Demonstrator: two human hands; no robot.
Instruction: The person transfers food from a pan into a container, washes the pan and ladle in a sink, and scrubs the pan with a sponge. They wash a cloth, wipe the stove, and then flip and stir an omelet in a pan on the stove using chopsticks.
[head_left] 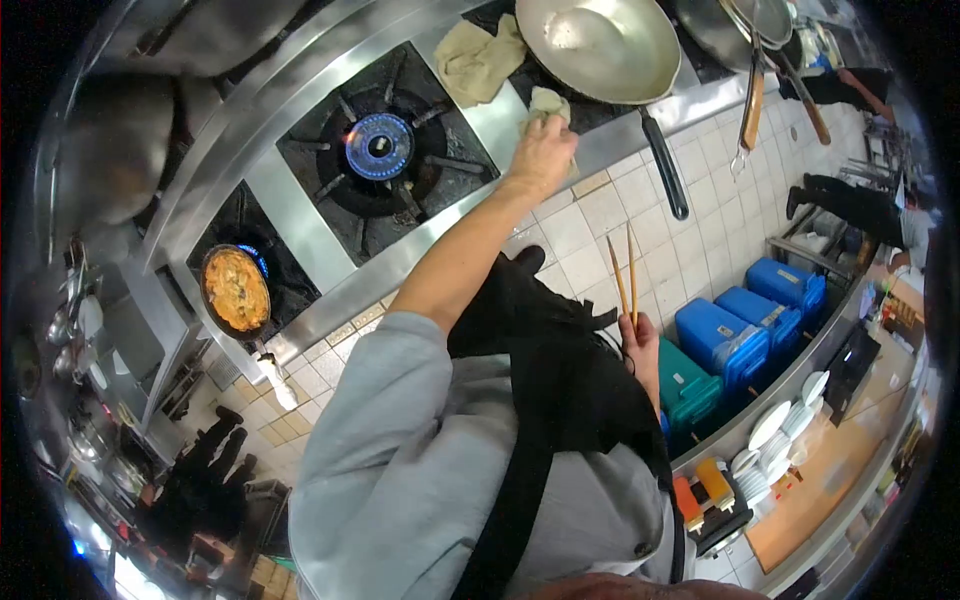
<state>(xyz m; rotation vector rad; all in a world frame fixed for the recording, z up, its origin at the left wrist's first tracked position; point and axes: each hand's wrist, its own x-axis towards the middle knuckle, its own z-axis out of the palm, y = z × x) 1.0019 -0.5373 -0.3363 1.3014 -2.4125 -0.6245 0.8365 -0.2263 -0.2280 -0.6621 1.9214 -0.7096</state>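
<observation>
Near lit burner [379, 146], left hand [545, 155] grip pinching cloth [549, 103]; right hand [642, 342] grip around 2 chopsticks [632, 272].

Seen from the wearer's head, a single camera looked forward and steeply down past the chest [590, 505], with the left hand [545, 160] and right hand [643, 347] in near range. The stove [300, 220] spanned the top; the wide, round view curved toward bins [715, 335] and a desk [805, 505] at right.
</observation>
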